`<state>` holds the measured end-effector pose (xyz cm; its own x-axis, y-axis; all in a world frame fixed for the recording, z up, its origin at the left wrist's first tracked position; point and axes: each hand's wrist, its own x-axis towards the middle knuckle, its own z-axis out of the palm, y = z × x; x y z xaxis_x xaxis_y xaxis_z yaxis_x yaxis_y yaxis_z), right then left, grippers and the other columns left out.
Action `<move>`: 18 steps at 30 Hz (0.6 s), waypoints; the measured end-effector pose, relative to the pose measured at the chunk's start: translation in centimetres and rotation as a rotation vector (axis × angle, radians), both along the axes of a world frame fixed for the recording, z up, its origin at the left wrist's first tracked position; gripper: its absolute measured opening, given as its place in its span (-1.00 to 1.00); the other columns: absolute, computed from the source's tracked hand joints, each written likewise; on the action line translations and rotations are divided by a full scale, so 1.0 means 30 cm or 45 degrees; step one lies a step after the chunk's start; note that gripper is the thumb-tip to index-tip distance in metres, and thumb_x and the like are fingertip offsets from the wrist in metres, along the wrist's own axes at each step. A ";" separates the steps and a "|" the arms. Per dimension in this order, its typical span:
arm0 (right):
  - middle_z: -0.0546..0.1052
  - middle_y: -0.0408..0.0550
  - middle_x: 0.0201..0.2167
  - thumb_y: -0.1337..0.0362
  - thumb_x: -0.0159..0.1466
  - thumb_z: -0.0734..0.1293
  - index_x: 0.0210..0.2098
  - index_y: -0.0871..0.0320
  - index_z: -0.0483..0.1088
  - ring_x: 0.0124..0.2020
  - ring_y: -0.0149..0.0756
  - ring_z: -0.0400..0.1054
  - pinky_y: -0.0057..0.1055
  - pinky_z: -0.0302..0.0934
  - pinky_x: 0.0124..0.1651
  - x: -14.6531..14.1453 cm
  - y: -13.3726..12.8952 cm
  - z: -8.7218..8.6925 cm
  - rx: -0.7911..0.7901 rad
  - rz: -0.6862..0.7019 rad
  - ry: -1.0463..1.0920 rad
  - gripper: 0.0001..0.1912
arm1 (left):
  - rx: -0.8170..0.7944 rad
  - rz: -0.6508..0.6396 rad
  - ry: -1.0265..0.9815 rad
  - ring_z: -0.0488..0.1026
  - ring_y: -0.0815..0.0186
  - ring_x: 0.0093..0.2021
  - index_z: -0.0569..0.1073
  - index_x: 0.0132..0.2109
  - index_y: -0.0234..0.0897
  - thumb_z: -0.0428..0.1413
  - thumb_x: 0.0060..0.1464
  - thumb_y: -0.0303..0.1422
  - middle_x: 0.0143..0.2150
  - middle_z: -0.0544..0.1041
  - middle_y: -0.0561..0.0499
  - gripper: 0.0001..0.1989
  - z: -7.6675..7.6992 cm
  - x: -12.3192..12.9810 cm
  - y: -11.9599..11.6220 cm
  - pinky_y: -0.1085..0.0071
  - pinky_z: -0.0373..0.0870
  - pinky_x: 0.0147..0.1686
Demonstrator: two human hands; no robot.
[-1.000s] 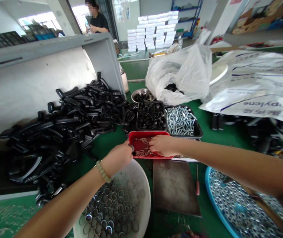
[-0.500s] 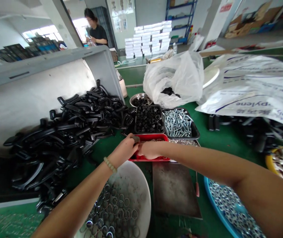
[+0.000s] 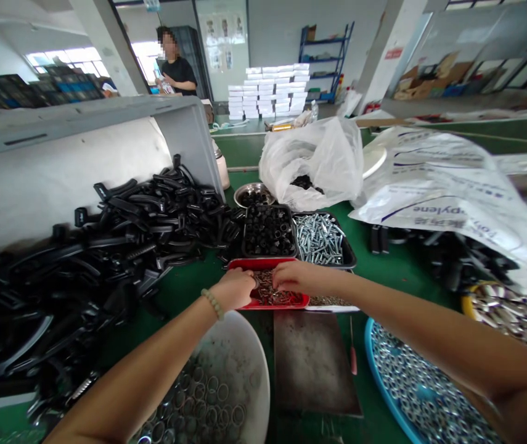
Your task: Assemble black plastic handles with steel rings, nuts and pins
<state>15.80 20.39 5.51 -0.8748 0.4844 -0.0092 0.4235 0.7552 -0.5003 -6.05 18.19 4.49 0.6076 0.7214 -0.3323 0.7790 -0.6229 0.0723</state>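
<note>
My left hand [image 3: 236, 289], with a beaded bracelet [image 3: 212, 303] at the wrist, is over the left end of a red tray [image 3: 301, 301]. Its fingers are curled closed; what they hold is hidden. My right hand [image 3: 291, 277] dips into the same tray from the right, fingertips bent together among small copper-coloured pieces [image 3: 270, 297], too small to name. Behind the tray sit a black tray of black plastic parts [image 3: 269, 231] and another of silvery screws [image 3: 319, 239]. A white basin [image 3: 259, 364] with metal rings [image 3: 212, 394] stands below my left hand.
Black curved handles [image 3: 147, 216] spill from a grey crate [image 3: 198, 132] on the left. A dark metal plate [image 3: 315, 364] and a red-handled tool [image 3: 353, 361] lie in front. On the right are a blue basin [image 3: 376, 354] of metal parts and a white sack [image 3: 434, 185]. Another person [image 3: 177, 71] stands beyond.
My right hand has moved right, apart from my left hand, uncovering the pieces in the red tray. My left hand has shifted slightly left and down. The whole view has tilted up.
</note>
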 end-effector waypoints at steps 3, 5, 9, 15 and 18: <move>0.47 -0.03 -0.26 0.31 0.29 0.21 -0.24 0.16 0.45 -0.18 -0.32 0.36 -0.41 0.20 -0.07 0.065 0.108 -0.005 0.161 -0.642 0.069 -0.82 | -0.025 -0.014 -0.042 0.49 0.15 -0.26 0.51 -0.25 -0.32 0.07 0.04 -0.17 -0.20 0.53 -0.16 -0.70 0.029 0.011 0.015 0.33 0.37 -0.23; 0.44 0.03 -0.20 0.36 0.27 0.21 -0.20 0.20 0.42 -0.11 -0.27 0.33 -0.35 0.16 0.01 0.089 0.191 -0.020 0.234 -0.885 0.069 -0.82 | 0.022 0.014 -0.105 0.49 0.19 -0.30 0.50 -0.28 -0.31 0.01 0.11 -0.18 -0.29 0.54 -0.12 -0.71 0.060 0.030 0.041 0.36 0.37 -0.26; 0.39 0.09 -0.10 0.47 0.13 0.30 -0.16 0.23 0.39 -0.06 -0.22 0.31 -0.33 0.12 0.06 0.085 0.297 -0.051 0.194 -0.944 0.093 -0.74 | 0.273 0.147 -0.380 0.49 0.21 -0.25 0.47 -0.24 -0.29 -0.03 0.16 -0.30 -0.28 0.55 -0.11 -0.78 0.118 0.093 0.148 0.34 0.37 -0.17; 0.46 0.08 -0.15 0.46 0.10 0.34 -0.24 0.23 0.41 -0.04 -0.18 0.32 -0.23 0.10 0.10 0.077 0.318 -0.036 -0.012 -1.000 0.380 -0.79 | 0.184 0.427 -1.057 0.47 0.26 -0.15 0.46 -0.17 -0.33 0.04 0.09 -0.48 -0.19 0.53 -0.09 -0.84 0.123 0.196 0.332 0.31 0.38 -0.06; 0.51 0.00 -0.24 0.36 0.13 0.35 -0.19 0.22 0.41 -0.16 -0.26 0.39 -0.25 0.22 0.01 0.076 0.314 -0.017 -0.202 -1.036 0.654 -0.77 | -0.137 0.615 -1.403 0.48 0.27 -0.18 0.41 -0.05 -0.38 0.09 0.04 -0.50 -0.09 0.50 -0.16 -0.72 0.107 0.233 0.372 0.35 0.46 -0.19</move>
